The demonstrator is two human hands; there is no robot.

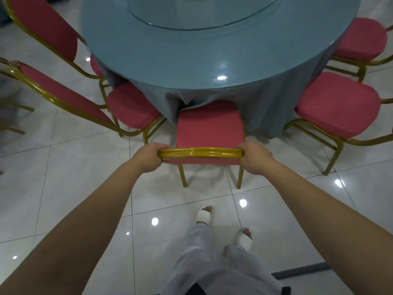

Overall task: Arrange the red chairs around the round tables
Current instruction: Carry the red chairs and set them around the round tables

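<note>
1. Head view looks down on a red padded chair with a gold metal frame (209,128), its seat front tucked just under the draped edge of the round table in blue-grey cloth (191,54).
2. The left hand (150,155) curls round the left end of the chair's gold top rail (200,153). The right hand (255,157) grips the right end the same way, so both are clamped on it.
3. A second red-cushioned chair (131,107) stands just to the left at the table, a third red-cushioned chair (338,105) to the right, and a fourth red-cushioned chair (361,39) farther round.
4. A round glass turntable (202,11) lies on the tabletop, seemingly centred, though the frame cuts it off.
5. Two feet in white slippers (204,216) stand on the glossy white floor tiles (74,177) behind the chair.
</note>
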